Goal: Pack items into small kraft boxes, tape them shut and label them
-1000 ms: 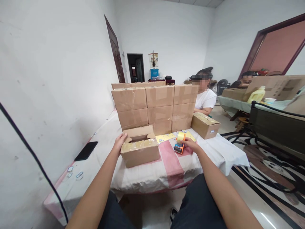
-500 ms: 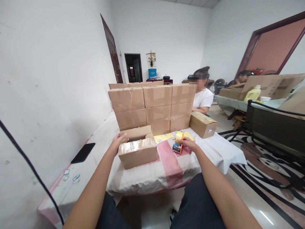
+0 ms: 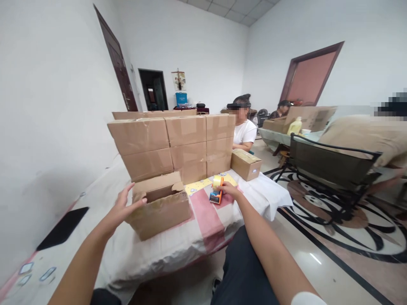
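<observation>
A small cardboard box (image 3: 162,212) with its top flaps partly open and clear tape on its front lies on the cloth-covered table (image 3: 210,220) in front of me. My left hand (image 3: 122,207) rests against the box's left end, fingers spread. My right hand (image 3: 229,189) lies on an orange tape dispenser (image 3: 216,193) carrying a yellowish tape roll, just right of the box.
Sealed cardboard boxes (image 3: 178,142) are stacked in a wall behind the open box, and one more box (image 3: 246,164) lies to their right. A black phone (image 3: 62,228) lies at the table's left. A person in white (image 3: 244,129) sits behind; a dark chair (image 3: 330,165) stands at right.
My view has swung to the right and drawn closer. The box's flaps have opened wider. My left hand has spread its fingers at the box's left end. My right hand stays on the tape dispenser.
</observation>
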